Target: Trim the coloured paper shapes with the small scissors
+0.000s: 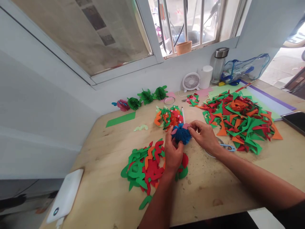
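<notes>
A blue pleated paper ball (182, 134) with pink paper pieces on it is between my hands, over the middle of the table. My left hand (173, 154) is closed around its left side, thumb at the bottom. With thumb and fingertips together, my right hand (204, 135) pinches a pink paper piece (186, 126) at the ball's upper right. Just behind the ball lies a small heap of orange, green and red cutouts (168, 116) with white squares on some. Green, red and orange curved cutouts (145, 165) are heaped left of my left forearm.
Paper scraps (240, 117) form a large pile at right, near a phone (294, 122). Blue-handled scissors (227, 147) lie partly under my right wrist. Green paper figures (145, 96), a small fan (191, 81) and a glass bottle (219, 65) stand along the wall. A white device (65, 195) sits front left.
</notes>
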### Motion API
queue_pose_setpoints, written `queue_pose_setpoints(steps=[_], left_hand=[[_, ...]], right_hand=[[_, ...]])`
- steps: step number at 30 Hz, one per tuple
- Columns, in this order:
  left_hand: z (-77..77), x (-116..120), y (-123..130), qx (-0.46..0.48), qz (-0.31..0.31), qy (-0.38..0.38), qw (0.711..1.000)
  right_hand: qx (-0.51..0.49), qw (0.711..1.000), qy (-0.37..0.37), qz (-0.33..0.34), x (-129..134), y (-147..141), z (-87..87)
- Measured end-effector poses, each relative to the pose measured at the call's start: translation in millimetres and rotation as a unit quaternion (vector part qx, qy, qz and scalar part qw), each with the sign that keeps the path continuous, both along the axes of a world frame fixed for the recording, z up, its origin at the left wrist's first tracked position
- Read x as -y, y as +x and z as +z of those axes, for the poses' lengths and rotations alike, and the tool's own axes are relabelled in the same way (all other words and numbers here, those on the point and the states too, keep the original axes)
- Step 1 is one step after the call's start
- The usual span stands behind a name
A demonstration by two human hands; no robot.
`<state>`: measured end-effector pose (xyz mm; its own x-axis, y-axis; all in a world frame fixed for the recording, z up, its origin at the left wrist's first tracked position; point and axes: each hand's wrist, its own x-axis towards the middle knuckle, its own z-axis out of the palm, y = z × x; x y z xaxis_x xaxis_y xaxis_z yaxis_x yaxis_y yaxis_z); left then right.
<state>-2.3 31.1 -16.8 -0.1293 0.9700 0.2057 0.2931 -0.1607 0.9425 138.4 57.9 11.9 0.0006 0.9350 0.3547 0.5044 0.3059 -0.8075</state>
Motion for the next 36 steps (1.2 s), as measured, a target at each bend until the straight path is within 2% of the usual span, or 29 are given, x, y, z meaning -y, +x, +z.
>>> queue_pose_setpoints(steps=[7, 15, 27, 36], left_hand=[[1.3, 0.3, 0.3, 0.014, -0.001, -0.004, 1.0], [-2.8, -0.5, -0.4, 0.013, -0.005, 0.003, 1.0], [-0.5, 0.1, 0.3, 0.014, -0.009, 0.004, 1.0], [2.0, 0.9, 0.6, 0.023, -0.009, 0.001, 1.0]], right_hand=[[0.029, 1.0, 0.007, -0.004, 0.0, 1.3, 1.5], [0.083, 0.993, 0.074, 0.026, -0.2, 3.9, -2.5], [0.096, 0.992, 0.076, 0.022, 0.5, 3.8, 0.6], [0.044, 0.996, 0.051, 0.051, 1.2, 5.0, 5.5]])
